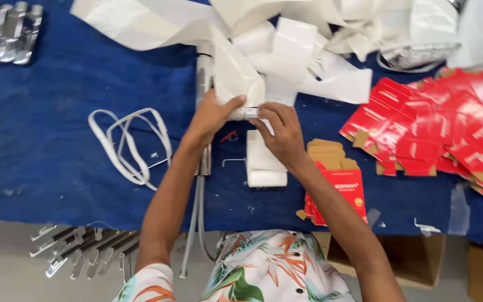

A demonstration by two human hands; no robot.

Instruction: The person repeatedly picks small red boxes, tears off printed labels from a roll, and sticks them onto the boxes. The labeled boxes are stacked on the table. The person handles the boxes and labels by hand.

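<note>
White wrapping paper [236, 78] sits mid-table on the blue cloth [57, 140], pulled over a shiny metal part [203, 112]. Wrapping looks halfway done; a careful tuck seems needed next. Left hand [211, 117] is curled tight on the paper. Right hand [280, 131] pinches its edge with bent fingers. Red boxes [448, 128] lie nearby.

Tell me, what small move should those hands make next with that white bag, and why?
Probably slide the white bag further down the chrome tap: the left hand and right hand grip its mouth, and most of the tap's body is uncovered.
</note>
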